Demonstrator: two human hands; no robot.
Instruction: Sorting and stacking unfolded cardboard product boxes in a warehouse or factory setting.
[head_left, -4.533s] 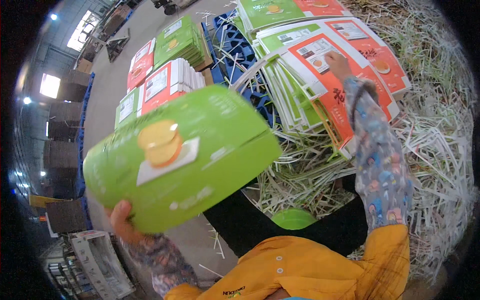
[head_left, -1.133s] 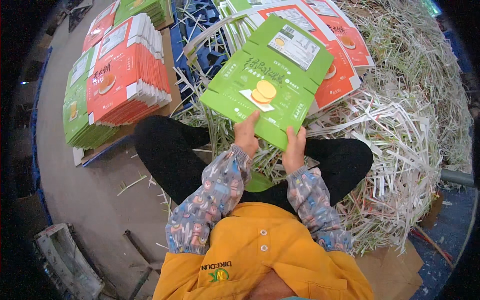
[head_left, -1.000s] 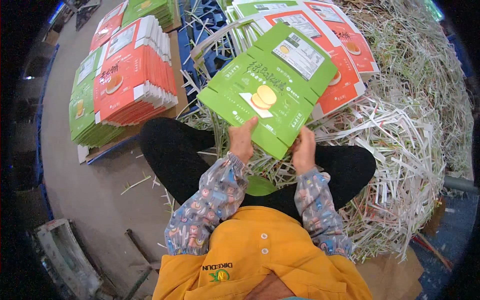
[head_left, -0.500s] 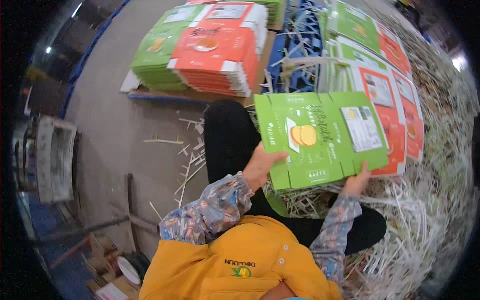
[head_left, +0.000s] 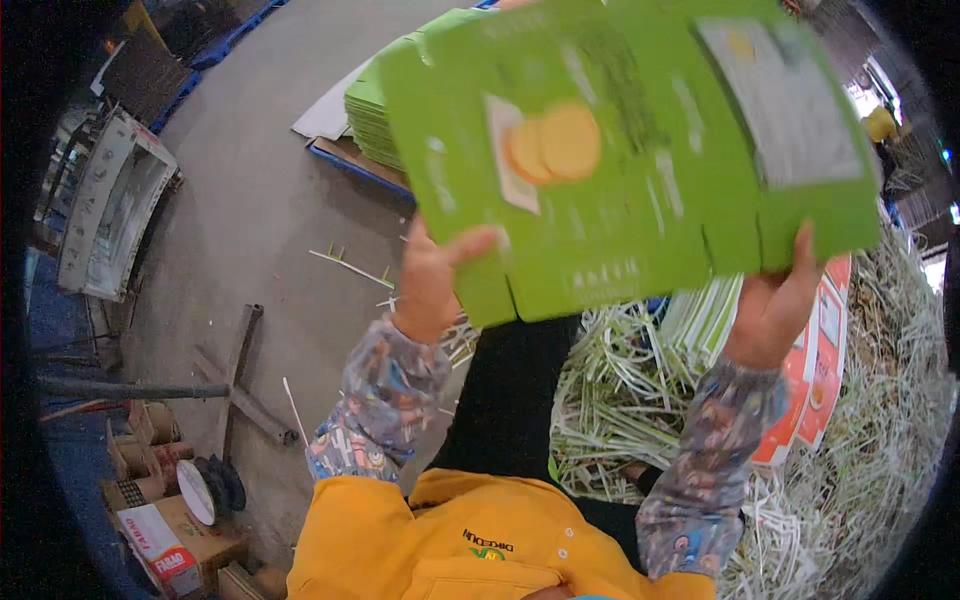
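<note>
A flat green cardboard box blank (head_left: 640, 225) with a picture of round yellow slices is raised in front of me, tilted and slightly blurred. My left hand (head_left: 432, 280) grips its lower left corner, thumb on the printed face. At its lower right edge, my right hand (head_left: 775, 305) holds on with the thumb in front; the fingers behind are hidden. Past the blank's left edge shows a stack of green blanks (head_left: 370, 120), partly covered by it. Below the right part stand blanks seen edge-on (head_left: 705, 315), beside red-orange blanks (head_left: 825, 350).
Shredded paper strips (head_left: 620, 400) lie around my legs and heap up at the right. A blue-edged pallet (head_left: 360, 170) carries the green stack. At left are a crossed metal stand (head_left: 235, 390), a worn white metal frame (head_left: 120, 215), a white reel (head_left: 197, 492) and a carton (head_left: 170, 545).
Both hands have lifted the green blank up and closer to me, and it now covers most of the far stacks. My view has turned toward the right.
</note>
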